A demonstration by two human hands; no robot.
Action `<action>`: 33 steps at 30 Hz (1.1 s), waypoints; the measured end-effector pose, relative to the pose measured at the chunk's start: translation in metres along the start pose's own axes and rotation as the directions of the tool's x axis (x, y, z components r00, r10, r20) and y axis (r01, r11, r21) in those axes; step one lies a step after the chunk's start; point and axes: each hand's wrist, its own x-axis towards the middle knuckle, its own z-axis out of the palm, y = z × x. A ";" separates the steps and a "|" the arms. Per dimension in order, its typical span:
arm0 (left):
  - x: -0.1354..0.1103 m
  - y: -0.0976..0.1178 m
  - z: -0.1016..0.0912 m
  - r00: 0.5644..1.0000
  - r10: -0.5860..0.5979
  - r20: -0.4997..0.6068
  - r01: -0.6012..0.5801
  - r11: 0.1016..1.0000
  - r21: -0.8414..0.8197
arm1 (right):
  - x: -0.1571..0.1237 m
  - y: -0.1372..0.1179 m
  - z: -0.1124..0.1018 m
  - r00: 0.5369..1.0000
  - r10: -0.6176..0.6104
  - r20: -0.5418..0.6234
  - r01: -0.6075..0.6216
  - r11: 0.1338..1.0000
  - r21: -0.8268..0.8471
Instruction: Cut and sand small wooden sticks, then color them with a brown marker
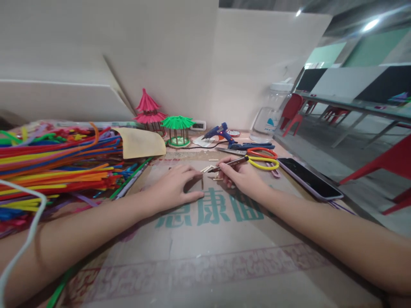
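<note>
My left hand [175, 186] lies on a flattened cardboard sheet [205, 252], fingers stretched forward and pressing near a small dark stick [202, 183] that stands by my fingertips. My right hand [242, 176] is closed around a thin dark pen-like tool [229, 164], its tip pointing left toward a few short pale wooden sticks [208, 168]. The two hands are close together, almost touching over the sticks.
A heap of coloured pipe cleaners [54, 164] fills the left side. Behind stand a pink paper pagoda [148, 110] and a green pavilion model [177, 128]. A blue glue gun [220, 131], yellow scissors [263, 162], orange scissors [260, 152] and a phone [310, 178] lie at right.
</note>
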 end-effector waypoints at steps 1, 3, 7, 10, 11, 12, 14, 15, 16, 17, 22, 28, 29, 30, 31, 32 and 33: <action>0.003 0.001 0.000 1.000 -0.016 0.013 0.016 1.000 0.000 | 0.000 0.000 0.000 1.000 0.001 0.004 -0.001 1.000 0.002; 0.009 0.002 -0.003 0.999 -0.038 0.028 0.038 0.999 -0.002 | 0.001 0.000 0.001 1.000 -0.001 0.000 0.001 1.000 0.003; 0.021 -0.009 -0.015 1.000 -0.007 0.002 0.007 0.997 0.078 | 0.000 -0.001 0.001 1.000 0.018 -0.005 -0.018 1.000 0.005; 0.028 -0.032 -0.025 0.999 0.005 -0.050 0.005 0.979 0.203 | 0.000 -0.002 0.001 1.000 0.024 0.012 -0.024 1.000 -0.005; 0.031 -0.040 -0.027 1.000 -0.007 -0.029 0.013 0.975 0.220 | 0.000 -0.002 0.001 1.000 0.022 0.016 -0.022 1.000 -0.012; 0.032 -0.047 -0.029 1.000 -0.013 -0.009 0.014 0.975 0.223 | 0.000 -0.002 0.001 1.000 0.020 0.015 -0.019 1.000 -0.016; 0.035 -0.057 -0.030 1.000 -0.022 0.011 0.019 0.977 0.212 | 0.000 -0.001 0.000 1.000 0.014 0.011 -0.013 1.000 -0.024; 0.036 -0.059 -0.030 1.000 -0.018 0.011 0.015 0.979 0.202 | 0.000 -0.001 0.000 1.000 0.012 0.010 -0.012 1.000 -0.028; 0.036 -0.059 -0.030 1.000 -0.005 0.014 0.002 0.981 0.196 | -0.001 0.000 0.000 1.000 0.008 0.010 -0.008 0.999 -0.032; 0.037 -0.058 -0.030 1.000 0.017 0.025 -0.021 0.981 0.195 | -0.001 0.000 0.000 1.000 0.003 0.011 -0.002 0.999 -0.036; 0.047 -0.047 -0.023 0.981 0.141 0.134 -0.168 0.961 0.218 | -0.002 -0.001 0.000 1.000 -0.019 0.006 0.019 0.999 -0.038; 0.069 -0.049 -0.018 0.939 0.266 0.218 -0.303 0.939 0.161 | -0.003 -0.003 -0.001 0.998 -0.067 -0.006 0.067 0.998 -0.016; 0.071 -0.049 -0.018 0.937 0.277 0.214 -0.312 0.938 0.154 | -0.003 -0.003 -0.001 0.998 -0.068 -0.005 0.068 0.998 -0.015; 0.072 -0.048 -0.018 0.937 0.283 0.203 -0.315 0.938 0.145 | -0.002 -0.002 -0.001 0.998 -0.068 -0.005 0.067 0.998 -0.015; 0.073 -0.047 -0.018 0.940 0.282 0.191 -0.309 0.942 0.133 | -0.002 -0.002 -0.001 0.998 -0.068 -0.004 0.068 0.998 -0.017; 0.072 -0.045 -0.018 0.946 0.271 0.179 -0.294 0.948 0.120 | -0.002 -0.001 -0.002 0.998 -0.069 -0.004 0.069 0.997 -0.019; 0.071 -0.044 -0.018 0.953 0.253 0.165 -0.272 0.956 0.106 | -0.002 -0.001 -0.002 0.998 -0.068 -0.005 0.068 0.997 -0.021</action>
